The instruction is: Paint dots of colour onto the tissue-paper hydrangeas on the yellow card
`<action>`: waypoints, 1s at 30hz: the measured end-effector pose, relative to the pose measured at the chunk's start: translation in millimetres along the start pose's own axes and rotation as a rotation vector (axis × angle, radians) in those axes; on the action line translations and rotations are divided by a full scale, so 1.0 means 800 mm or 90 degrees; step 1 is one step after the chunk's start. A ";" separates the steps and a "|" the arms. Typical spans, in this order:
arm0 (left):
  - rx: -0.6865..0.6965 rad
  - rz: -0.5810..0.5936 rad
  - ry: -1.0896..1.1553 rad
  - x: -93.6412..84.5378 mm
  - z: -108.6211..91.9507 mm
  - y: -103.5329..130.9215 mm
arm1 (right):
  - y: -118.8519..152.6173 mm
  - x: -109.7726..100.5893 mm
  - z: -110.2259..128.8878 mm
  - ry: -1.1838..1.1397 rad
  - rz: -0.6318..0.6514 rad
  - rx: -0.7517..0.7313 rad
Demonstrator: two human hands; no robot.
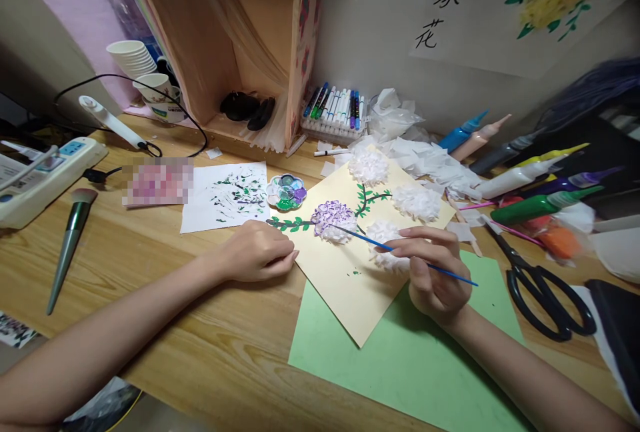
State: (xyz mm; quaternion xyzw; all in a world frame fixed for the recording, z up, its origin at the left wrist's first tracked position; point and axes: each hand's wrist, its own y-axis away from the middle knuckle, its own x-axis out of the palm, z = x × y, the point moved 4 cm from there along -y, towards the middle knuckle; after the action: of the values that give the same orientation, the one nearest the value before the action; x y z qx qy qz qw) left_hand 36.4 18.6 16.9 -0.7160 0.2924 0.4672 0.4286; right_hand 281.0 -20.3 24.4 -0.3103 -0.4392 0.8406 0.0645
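Observation:
My right hand [440, 272] pinches a thin blue paintbrush [373, 240], whose tip touches a purple-tinted paper flower [334, 221]. That flower is on a cream sheet [350, 305] turned cornerwise, with several white ruffled flowers [423, 202] and painted green-leaved stems [361, 202]. Resting at the sheet's left edge, my left hand [260, 252] has its fingers curled in; whether anything lies under them is hidden. Just beyond it sits a small flower-shaped paint palette [286, 192] with green and purple paint. Beneath the cream sheet lies green paper [330, 379].
Paint-smeared white paper [225, 199] lies left of the palette. Black scissors [545, 292] and several paint bottles [545, 204] are at the right. Markers [335, 109], a wooden box [300, 52] and tissue scraps [420, 159] line the back. A makeup brush [70, 245] and power strip [55, 179] are at left.

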 end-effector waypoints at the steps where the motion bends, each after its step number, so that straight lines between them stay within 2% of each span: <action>1: 0.000 0.000 0.000 0.000 0.000 0.000 | 0.000 -0.002 0.000 0.003 -0.032 0.001; 4: 0.001 -0.001 -0.003 0.000 0.000 0.001 | 0.001 -0.005 -0.002 0.002 -0.092 -0.001; 10: -0.001 0.003 -0.001 0.001 0.000 0.002 | 0.002 0.000 -0.005 -0.026 -0.029 0.025; 15: -0.001 0.007 0.001 0.001 0.001 0.001 | 0.001 -0.003 -0.007 -0.049 -0.091 0.060; 19: -0.001 0.003 0.002 0.001 0.000 0.002 | 0.001 0.001 -0.010 -0.056 -0.063 0.078; 25: -0.003 0.005 0.002 0.001 0.001 0.002 | 0.001 -0.002 -0.013 -0.062 -0.138 0.081; 30: -0.002 0.004 0.001 0.001 0.001 0.002 | 0.002 0.000 -0.009 -0.067 -0.090 0.053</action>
State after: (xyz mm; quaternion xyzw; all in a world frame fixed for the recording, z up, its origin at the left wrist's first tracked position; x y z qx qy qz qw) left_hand 35.0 18.1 15.5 -0.7162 0.2940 0.4681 0.4259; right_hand 285.1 -16.4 20.2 -0.2314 -0.4274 0.8666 0.1135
